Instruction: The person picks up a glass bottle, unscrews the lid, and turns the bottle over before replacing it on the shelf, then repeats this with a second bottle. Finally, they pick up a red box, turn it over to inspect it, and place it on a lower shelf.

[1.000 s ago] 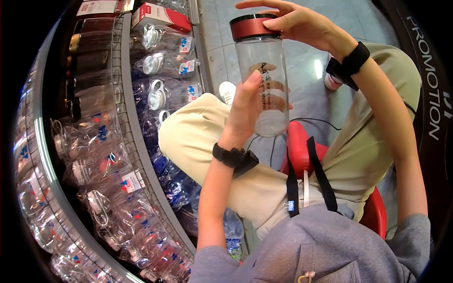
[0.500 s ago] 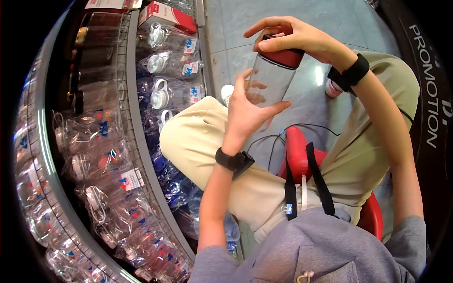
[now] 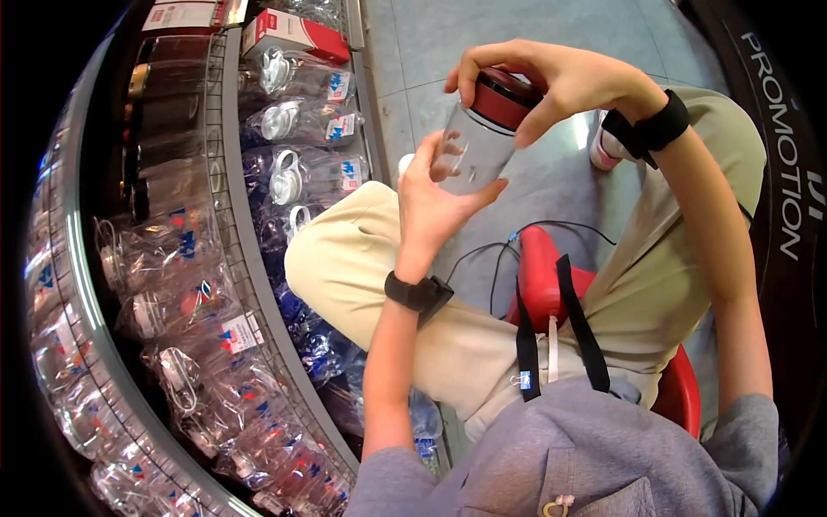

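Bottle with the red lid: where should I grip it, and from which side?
Grip the round body of the bottle below the lid, coming from underneath on the left, as the left hand does. It leans with the lid up and to the right, where the right hand wraps it, so only the lower wall is free.

A shop: wire shelves (image 3: 226, 155) of packaged bottles (image 3: 297, 177), promotion sign (image 3: 786, 146).

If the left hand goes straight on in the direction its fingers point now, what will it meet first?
The clear bottle: the left hand cups its lower end, fingers pointing up along it. Beyond, probably the red lid gripped by the right hand.
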